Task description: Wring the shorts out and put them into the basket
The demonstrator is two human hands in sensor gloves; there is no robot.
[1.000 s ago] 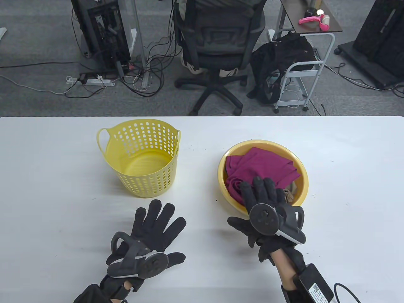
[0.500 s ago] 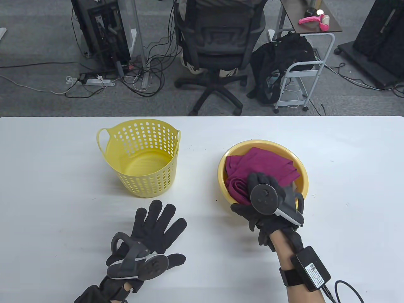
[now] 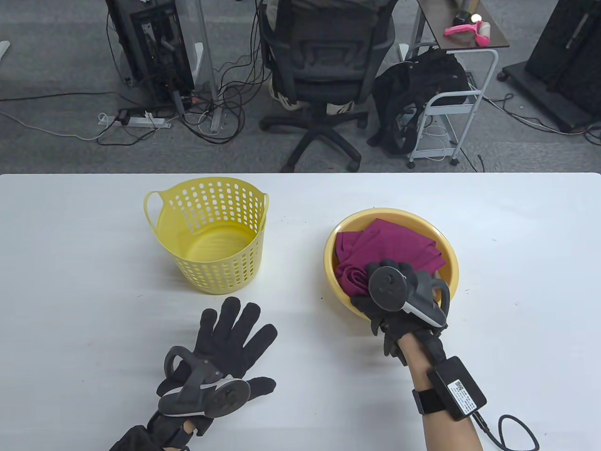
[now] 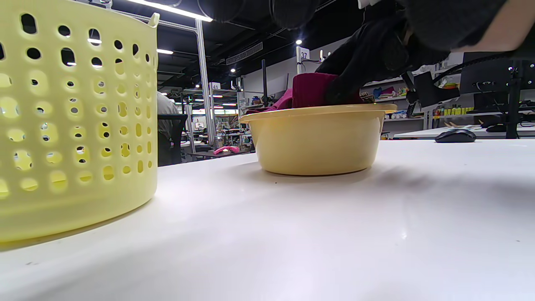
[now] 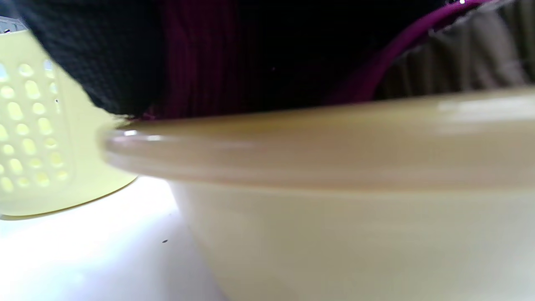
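Note:
Magenta shorts (image 3: 389,244) lie bunched in a yellow bowl (image 3: 451,263) on the right of the white table. My right hand (image 3: 392,271) reaches over the bowl's near rim, its fingers curled down into the near fold of the shorts. In the left wrist view that hand (image 4: 368,54) grips a raised fold of the shorts (image 4: 309,90) above the bowl (image 4: 317,142). The right wrist view has dark glove (image 5: 83,50) and magenta cloth (image 5: 200,62) just above the bowl rim (image 5: 334,138). The yellow perforated basket (image 3: 220,272) stands empty at the left. Flat on the table in front of it, fingers spread, lies my left hand (image 3: 230,338).
A beige ribbed cloth (image 5: 459,54) lies in the bowl under the shorts. The basket (image 4: 75,125) has a loop handle (image 3: 151,206) on its left side. An office chair (image 3: 324,70) and a small cart (image 3: 450,108) stand beyond the table's far edge.
My right hand has slid forward over the bowl's rim and its fingers have curled down onto the shorts, bunching the near fold. The left hand has stayed flat on the table.

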